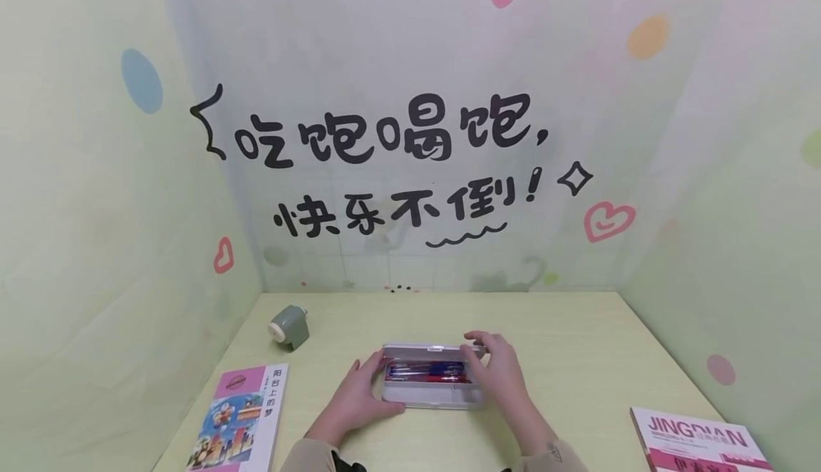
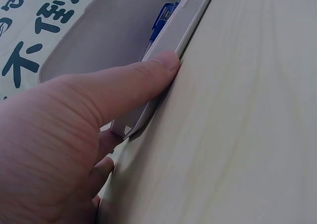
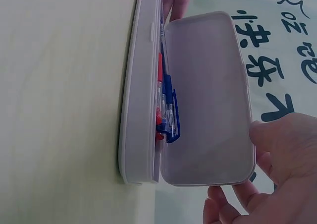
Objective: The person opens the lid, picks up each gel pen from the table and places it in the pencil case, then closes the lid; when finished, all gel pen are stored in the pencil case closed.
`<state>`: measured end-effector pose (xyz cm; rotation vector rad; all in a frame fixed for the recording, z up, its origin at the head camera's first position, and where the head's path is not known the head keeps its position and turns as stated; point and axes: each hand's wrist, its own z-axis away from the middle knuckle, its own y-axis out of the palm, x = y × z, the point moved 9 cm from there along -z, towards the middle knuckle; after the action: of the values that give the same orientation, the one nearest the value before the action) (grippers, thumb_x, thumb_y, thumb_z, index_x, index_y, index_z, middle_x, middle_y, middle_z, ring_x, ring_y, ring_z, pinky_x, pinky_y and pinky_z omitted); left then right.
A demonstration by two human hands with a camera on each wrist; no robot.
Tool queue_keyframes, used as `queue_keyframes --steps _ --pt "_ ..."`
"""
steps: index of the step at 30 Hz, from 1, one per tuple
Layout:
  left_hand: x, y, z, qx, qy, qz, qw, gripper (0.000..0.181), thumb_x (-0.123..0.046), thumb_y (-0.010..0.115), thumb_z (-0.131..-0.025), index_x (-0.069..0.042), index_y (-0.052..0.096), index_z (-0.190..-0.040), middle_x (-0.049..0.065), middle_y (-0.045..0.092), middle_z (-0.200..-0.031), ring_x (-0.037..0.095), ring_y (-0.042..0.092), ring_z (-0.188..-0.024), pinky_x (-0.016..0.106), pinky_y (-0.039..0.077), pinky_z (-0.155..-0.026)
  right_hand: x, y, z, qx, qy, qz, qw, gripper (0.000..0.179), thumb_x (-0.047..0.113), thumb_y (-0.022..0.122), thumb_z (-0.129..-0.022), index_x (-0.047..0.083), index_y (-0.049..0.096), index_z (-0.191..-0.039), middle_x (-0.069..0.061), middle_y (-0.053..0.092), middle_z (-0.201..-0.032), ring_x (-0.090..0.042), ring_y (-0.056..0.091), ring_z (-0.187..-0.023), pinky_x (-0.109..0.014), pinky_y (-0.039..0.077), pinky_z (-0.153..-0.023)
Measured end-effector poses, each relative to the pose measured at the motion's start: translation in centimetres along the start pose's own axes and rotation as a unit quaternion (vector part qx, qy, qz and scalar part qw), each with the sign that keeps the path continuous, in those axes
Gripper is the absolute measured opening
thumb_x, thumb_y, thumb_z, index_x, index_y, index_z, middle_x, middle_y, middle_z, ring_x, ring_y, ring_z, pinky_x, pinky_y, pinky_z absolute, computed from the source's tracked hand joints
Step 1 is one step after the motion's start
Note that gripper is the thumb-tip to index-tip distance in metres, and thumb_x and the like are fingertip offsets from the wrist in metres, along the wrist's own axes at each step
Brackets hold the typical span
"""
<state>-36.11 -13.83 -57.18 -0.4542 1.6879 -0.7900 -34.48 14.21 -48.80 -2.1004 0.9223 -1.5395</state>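
Observation:
A pale pencil case [image 1: 423, 393] lies on the table in front of me with its lid [image 3: 205, 95] raised. Inside are several blue and red pens [image 1: 426, 370], clearest in the right wrist view. My left hand [image 1: 360, 395] grips the case's left end, its thumb [image 2: 143, 78] along the front wall and its other fingers round the end, partly hidden. At the other end, my right hand [image 1: 503, 368] pinches the lid's right corner, thumb on the inner edge and fingers behind it.
A grey-green pencil sharpener [image 1: 290, 327] stands at the back left. Nearer on that side lies a book with a pink cover [image 1: 240, 415]. Another pink and white book [image 1: 699, 440] is at the front right. A printed cloth wall [image 1: 417, 265] rises behind the table [image 1: 558, 322].

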Motion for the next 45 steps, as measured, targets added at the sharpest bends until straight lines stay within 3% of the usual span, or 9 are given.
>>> queue_keyframes --steps 4,9,12,18,22,36,45 --pt "0.4 -0.1 0.1 -0.003 -0.011 0.001 0.9999 0.128 -0.054 0.102 -0.067 -0.017 0.038 -0.172 0.017 0.047 -0.173 0.068 0.026 -0.16 0.084 0.024 -0.128 1.0 -0.2 1.3 -0.011 -0.054 0.051 0.9972 0.021 0.022 0.08 -0.1 0.015 0.081 -0.12 -0.012 0.075 -0.113 -0.032 0.069 -0.106 -0.057 0.063 -0.095" --pt "0.8 -0.1 0.0 -0.005 -0.012 0.015 0.9998 0.124 -0.056 0.1 -0.069 -0.025 0.038 -0.172 0.018 0.044 -0.175 0.068 0.024 -0.161 0.086 0.025 -0.126 2.4 -0.4 3.1 -0.038 -0.131 0.129 0.9823 0.018 0.02 0.087 -0.094 0.022 0.083 -0.111 -0.003 0.073 -0.104 -0.028 0.067 -0.098 -0.049 0.061 -0.085" --pt "1.0 -0.3 -0.1 -0.005 -0.004 0.036 0.9993 0.113 -0.057 0.097 -0.075 -0.028 0.044 -0.17 0.018 0.045 -0.175 0.063 0.027 -0.162 0.085 0.022 -0.129 2.7 -0.4 3.9 -0.036 -0.149 0.152 0.9763 0.016 0.021 0.088 -0.092 0.026 0.084 -0.106 0.0 0.072 -0.103 -0.026 0.067 -0.098 -0.048 0.059 -0.082" --pt "1.1 -0.6 -0.6 -0.007 0.013 0.078 0.9969 0.069 -0.058 0.084 -0.092 -0.03 0.065 -0.152 0.01 0.056 -0.168 0.048 0.033 -0.166 0.076 0.012 -0.137 2.5 0.3 4.9 -0.019 -0.158 0.176 0.9713 0.016 0.023 0.09 -0.09 0.028 0.083 -0.103 0.0 0.072 -0.105 -0.026 0.068 -0.098 -0.048 0.06 -0.081" --pt "1.0 -0.7 -0.8 -0.015 0.016 0.092 0.9955 0.052 -0.059 0.077 -0.098 -0.031 0.073 -0.142 0.005 0.061 -0.164 0.042 0.035 -0.167 0.07 0.009 -0.14 2.3 0.7 5.4 -0.013 -0.166 0.194 0.9669 0.02 0.02 0.092 -0.087 0.027 0.083 -0.103 0.001 0.073 -0.105 -0.026 0.068 -0.098 -0.048 0.062 -0.081" --pt "0.8 -0.9 -1.1 -0.032 0.037 0.076 0.9959 0.043 -0.049 0.086 -0.093 -0.028 0.078 -0.13 0.004 0.066 -0.159 0.042 0.045 -0.162 0.072 0.015 -0.138 1.8 1.4 6.2 0.014 -0.145 0.227 0.9628 0.023 0.023 0.093 -0.085 0.026 0.086 -0.107 0.005 0.071 -0.108 -0.025 0.067 -0.098 -0.044 0.062 -0.076" --pt "0.7 -1.1 -0.7 -0.02 0.015 0.061 0.9978 0.045 -0.048 0.088 -0.09 -0.028 0.079 -0.13 0.002 0.064 -0.162 0.043 0.043 -0.163 0.073 0.012 -0.138 2.2 1.7 6.5 0.03 -0.133 0.261 0.9557 0.019 0.027 0.09 -0.088 0.03 0.086 -0.106 0.011 0.071 -0.1 -0.018 0.066 -0.095 -0.04 0.06 -0.075"
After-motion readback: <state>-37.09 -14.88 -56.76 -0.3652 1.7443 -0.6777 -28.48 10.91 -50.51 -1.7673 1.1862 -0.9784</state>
